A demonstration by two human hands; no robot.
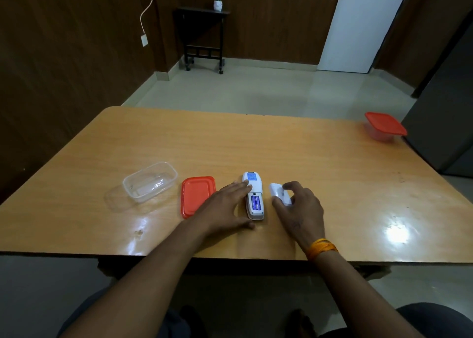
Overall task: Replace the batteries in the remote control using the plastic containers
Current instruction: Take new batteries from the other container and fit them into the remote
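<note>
A white remote control (pixel 253 184) lies face down near the table's front edge, its battery bay open with blue batteries (pixel 256 202) inside. My left hand (pixel 225 207) lies flat against the remote's left side, fingers spread, steadying it. To the right, my right hand (pixel 299 204) grips the white battery cover (pixel 279 193), which rests on the table. Left of the remote are a red lid (pixel 195 194) and an open clear plastic container (pixel 149 181). A second clear container with a red lid (pixel 385 126) stands at the far right corner.
The wooden table (pixel 256 143) has glossy glare patches near its front edge. A dark cabinet (pixel 445 122) stands close to the table's right side. Beyond the table are tiled floor, a small black side table (pixel 202 35) and a white door (pixel 363 23).
</note>
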